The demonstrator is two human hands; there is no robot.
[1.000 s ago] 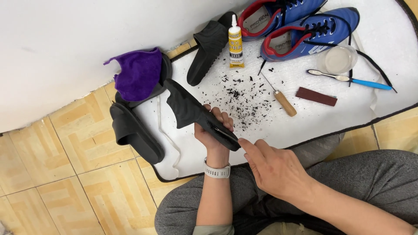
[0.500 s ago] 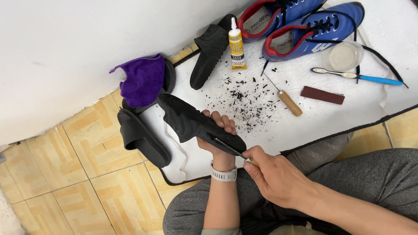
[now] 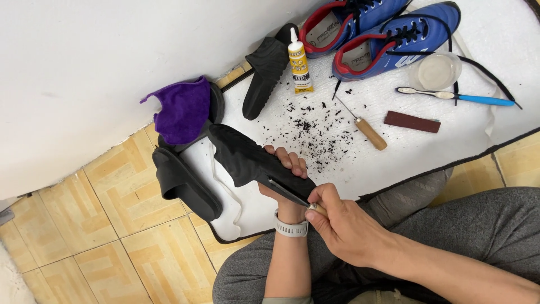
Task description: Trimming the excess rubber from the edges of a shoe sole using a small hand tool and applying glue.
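The left hand (image 3: 286, 169) is grasping a black sole piece (image 3: 256, 162) from beneath, fingers curling over its upper edge and holding it tilted above the white mat (image 3: 450, 141) on the tiled floor. The right hand (image 3: 343, 225) is clenching a thin blade tool (image 3: 287, 191) (its handle mostly hidden in the fist), the tip lying against the sole's near edge. Black shavings (image 3: 315, 126) are lying scattered on the mat, near a glue bottle (image 3: 297, 63), a wooden-handled awl (image 3: 365, 128) and two blue shoes (image 3: 388, 34). A purple cloth (image 3: 183, 110) is draping over a black slipper (image 3: 185, 183).
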